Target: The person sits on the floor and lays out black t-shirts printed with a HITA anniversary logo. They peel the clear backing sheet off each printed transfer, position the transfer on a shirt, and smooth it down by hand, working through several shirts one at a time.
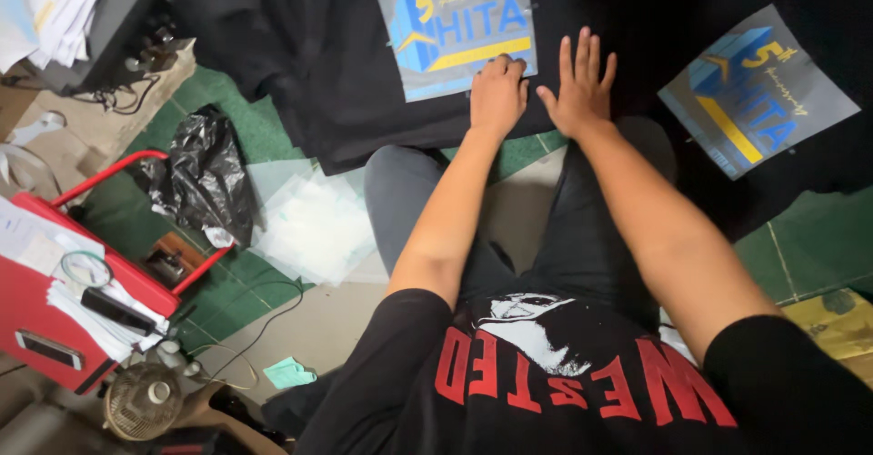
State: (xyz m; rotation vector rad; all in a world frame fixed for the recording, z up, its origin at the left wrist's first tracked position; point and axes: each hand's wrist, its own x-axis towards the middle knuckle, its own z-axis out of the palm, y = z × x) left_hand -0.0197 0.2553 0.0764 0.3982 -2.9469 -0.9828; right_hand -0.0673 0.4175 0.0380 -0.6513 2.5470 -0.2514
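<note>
Head view looks down on a black garment [300,46] spread over the green floor [227,282], with a grey transfer sheet [455,28] printed in blue and yellow lying flat on it and a second such sheet [757,89] well apart to the right on more dark cloth. The right hand [580,87] lies flat on the black cloth just beside the first sheet, fingers spread and gripping nothing — the left hand [496,91] has its fingers curled, pressing down on that sheet's lower right corner. Off to the left lie a red tool stand [55,319], a crumpled black plastic bag [205,178] and a pile of clear film sheets [314,223].
</note>
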